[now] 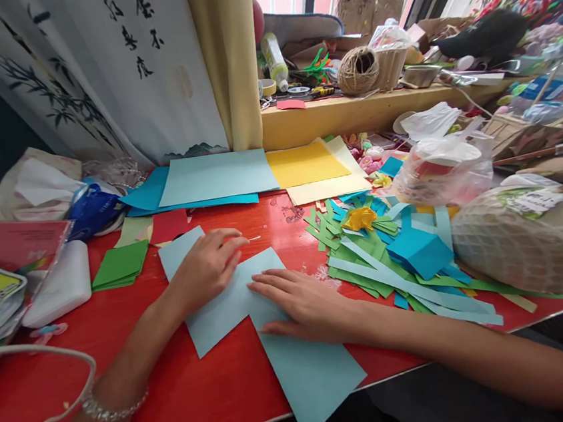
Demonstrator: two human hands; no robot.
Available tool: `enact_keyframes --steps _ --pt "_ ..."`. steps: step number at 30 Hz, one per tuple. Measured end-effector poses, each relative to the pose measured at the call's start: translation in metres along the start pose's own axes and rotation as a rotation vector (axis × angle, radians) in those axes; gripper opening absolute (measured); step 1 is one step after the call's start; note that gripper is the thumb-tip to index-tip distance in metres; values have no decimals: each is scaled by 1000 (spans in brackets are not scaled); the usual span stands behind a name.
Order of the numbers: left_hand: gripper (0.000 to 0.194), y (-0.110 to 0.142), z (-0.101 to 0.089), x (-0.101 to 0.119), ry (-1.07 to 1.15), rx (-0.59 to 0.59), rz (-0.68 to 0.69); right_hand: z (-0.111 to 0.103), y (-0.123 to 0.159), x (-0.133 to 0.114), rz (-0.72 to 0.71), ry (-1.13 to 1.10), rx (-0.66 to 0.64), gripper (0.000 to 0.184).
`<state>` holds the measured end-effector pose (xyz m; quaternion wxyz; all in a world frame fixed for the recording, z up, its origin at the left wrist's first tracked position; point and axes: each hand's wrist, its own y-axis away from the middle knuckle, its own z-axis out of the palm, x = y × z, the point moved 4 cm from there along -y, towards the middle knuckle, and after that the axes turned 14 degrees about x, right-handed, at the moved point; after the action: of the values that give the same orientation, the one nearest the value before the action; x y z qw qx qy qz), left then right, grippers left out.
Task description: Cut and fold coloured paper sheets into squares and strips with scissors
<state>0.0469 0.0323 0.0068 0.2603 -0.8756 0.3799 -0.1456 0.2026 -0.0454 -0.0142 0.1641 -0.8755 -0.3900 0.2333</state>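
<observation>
Bkgd: hanging w/ ink bamboo & writing [149,97], yellow curtain [227,62] next to it, then a cluttered windowsill [312,115] w/ twine ball [357,71]. In front, a red surface [159,385], pretty full. Landmark = lt-blue paper [309,376] under both hands, nr the front of the surface, one corner jutting past the edge; can't tell if it's 1 pc or 2 overlapping.

L hand [211,264], bead bracelet [114,408] on the wrist, is on the L part of the lt-blue paper: fingers loosely bent, gap btw them & thumb, no grip seen. R hand [298,303] lies palm down on its middle, fingers stretched out flat, thumb apart, nothing gripped.

Behind the lt-blue paper: pale blue sheet [217,177] on top of brighter blue ones, w/ yellow sheet [306,162] just R of that. L of the lt-blue paper: green squares [120,263], stacked. R of it: heap of green & blue strips [367,262] w/ crumpled orange pc [359,219] & folded blue pc [420,250] on top. Far R of it: net-wrapped bundle [526,245]
</observation>
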Motion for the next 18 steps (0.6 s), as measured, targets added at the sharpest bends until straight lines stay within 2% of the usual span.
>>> enact_keyframes --steps 2,4,7,10,15,18 --pt "30 2 7 6 43 -98 58 1 -2 8 42 34 9 61" --pt "29 4 12 5 19 -142 61 0 -3 13 64 77 19 55" --pt "27 5 12 -4 -81 -99 -49 1 -3 17 81 125 12 46" --pt "24 5 11 -8 -110 -51 -136 4 -1 19 76 174 17 49" --pt "20 4 13 -7 33 -48 -299 13 4 23 116 182 36 56" --pt "17 4 15 -7 148 -62 -453 14 5 22 144 167 36 57"
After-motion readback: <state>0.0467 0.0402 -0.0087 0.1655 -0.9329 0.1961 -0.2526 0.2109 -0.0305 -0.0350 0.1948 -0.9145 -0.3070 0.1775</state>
